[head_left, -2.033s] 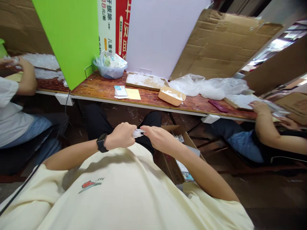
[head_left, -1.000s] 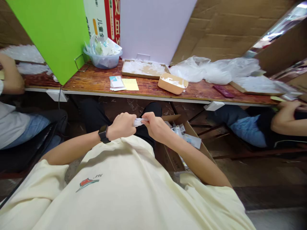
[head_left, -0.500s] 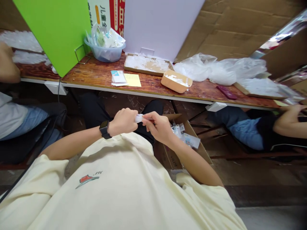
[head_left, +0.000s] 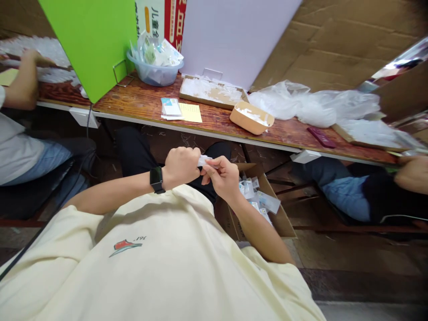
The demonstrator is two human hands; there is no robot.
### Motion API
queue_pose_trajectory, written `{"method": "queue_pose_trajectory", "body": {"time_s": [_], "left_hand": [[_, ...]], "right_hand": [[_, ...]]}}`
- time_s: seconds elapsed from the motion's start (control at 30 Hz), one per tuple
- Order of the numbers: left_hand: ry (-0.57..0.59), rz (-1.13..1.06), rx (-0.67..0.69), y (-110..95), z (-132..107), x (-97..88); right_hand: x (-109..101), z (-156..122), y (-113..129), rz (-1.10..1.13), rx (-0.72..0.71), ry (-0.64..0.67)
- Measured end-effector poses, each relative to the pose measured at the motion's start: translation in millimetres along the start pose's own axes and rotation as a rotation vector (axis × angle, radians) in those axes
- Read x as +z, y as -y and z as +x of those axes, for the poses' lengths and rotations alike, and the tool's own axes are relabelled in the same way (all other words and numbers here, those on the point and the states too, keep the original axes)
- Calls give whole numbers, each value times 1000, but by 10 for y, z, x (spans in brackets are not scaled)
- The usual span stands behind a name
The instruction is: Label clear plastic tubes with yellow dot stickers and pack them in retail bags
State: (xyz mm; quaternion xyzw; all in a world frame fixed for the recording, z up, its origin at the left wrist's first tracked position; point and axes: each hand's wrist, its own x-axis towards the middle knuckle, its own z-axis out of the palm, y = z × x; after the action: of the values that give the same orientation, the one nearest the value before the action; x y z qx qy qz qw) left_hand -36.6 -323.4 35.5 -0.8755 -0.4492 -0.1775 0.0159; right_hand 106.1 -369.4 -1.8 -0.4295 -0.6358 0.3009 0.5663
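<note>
Above my lap, my left hand (head_left: 182, 165) is closed around a bunch of small white translucent plastic pieces (head_left: 203, 160), whose ends stick out past the thumb side. Their exact kind is too small to make out. My right hand (head_left: 221, 176) meets it there, thumb and fingers pinched at the ends of the bunch. What lies between those right fingertips is hidden. On the table edge beyond are a stack of printed cards in clear sleeves (head_left: 171, 108) and a yellow sticker sheet (head_left: 190, 113).
A tan box (head_left: 251, 121) and a shallow cardboard tray (head_left: 217, 103) hold white pieces. A blue basin (head_left: 155, 75) holds packets. Below right, a carton (head_left: 284, 223) contains packaged items. Plastic bags (head_left: 316, 107) and a dark red case (head_left: 321, 137) lie rightward. Co-workers sit on both sides.
The view has shifted slightly, so the table things appear further right. Both hands stay together at the white pieces, the right fingers a little more curled. The left co-worker's arm has reached over the table.
</note>
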Motion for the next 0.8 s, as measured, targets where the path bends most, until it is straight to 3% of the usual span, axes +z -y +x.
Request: {"method": "queue_pose_trajectory", "body": {"time_s": [0.33, 0.53, 0.67, 0.8], "left_hand": [[-10, 14, 24, -18, -5, 42], [-24, -9, 24, -16, 37, 33], [-13, -19, 19, -19, 55, -16], [10, -27, 4, -34, 51, -51]], "right_hand": [[-22, -10, -70, 29, -13, 19], [-26, -9, -31, -111, -61, -1], [-75, -20, 38, -233, -145, 64], [-147, -8, 57, -223, -112, 157]]}}
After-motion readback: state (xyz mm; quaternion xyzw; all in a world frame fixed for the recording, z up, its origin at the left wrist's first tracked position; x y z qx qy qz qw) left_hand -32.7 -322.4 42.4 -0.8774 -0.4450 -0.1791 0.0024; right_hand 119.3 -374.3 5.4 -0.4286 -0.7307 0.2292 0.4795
